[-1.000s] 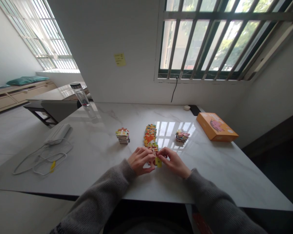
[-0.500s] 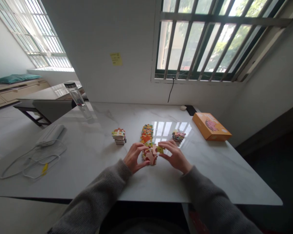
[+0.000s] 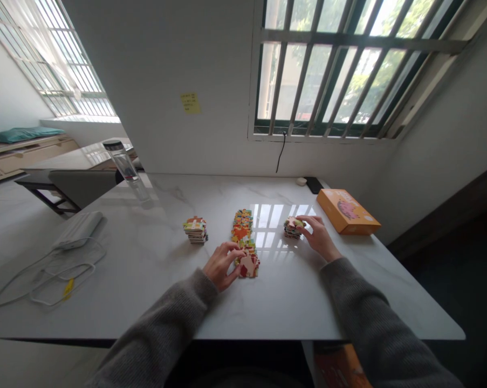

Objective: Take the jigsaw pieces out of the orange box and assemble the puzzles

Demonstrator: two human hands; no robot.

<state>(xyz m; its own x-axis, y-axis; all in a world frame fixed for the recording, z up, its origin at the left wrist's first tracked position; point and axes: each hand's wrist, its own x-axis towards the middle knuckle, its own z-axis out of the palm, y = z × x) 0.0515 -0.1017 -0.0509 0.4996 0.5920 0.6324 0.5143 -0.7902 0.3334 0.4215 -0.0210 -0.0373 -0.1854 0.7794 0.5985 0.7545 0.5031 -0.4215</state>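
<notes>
Down the middle of the table runs a row of jigsaw puzzle pieces point(image 3: 242, 233), overlapping or piled, with a pink-and-red piece point(image 3: 249, 265) on top at the near end. Against that near end rests my left hand point(image 3: 224, 264), its fingers curved over the left edge and the thumb apart from them. A stack of puzzle pieces point(image 3: 292, 231) stands to the right. My right hand point(image 3: 318, 237) is at its top, thumb and fingers closed on a pink-and-green puzzle piece point(image 3: 298, 223). Another stack of puzzle pieces point(image 3: 196, 230) stands on the left, untouched.
An orange box point(image 3: 348, 212) lies at the right, with a dark phone-like slab point(image 3: 314, 185) behind it. On the left are a glass bottle point(image 3: 124, 164), a white device point(image 3: 79, 230) and its looped cable point(image 3: 61, 291). The table's front edge point(image 3: 267, 338) is near my forearms.
My right hand has moved right, from the middle row to the right stack, with a puzzle piece in it. My left hand stays by the row's near end, its thumb drawn slightly back.
</notes>
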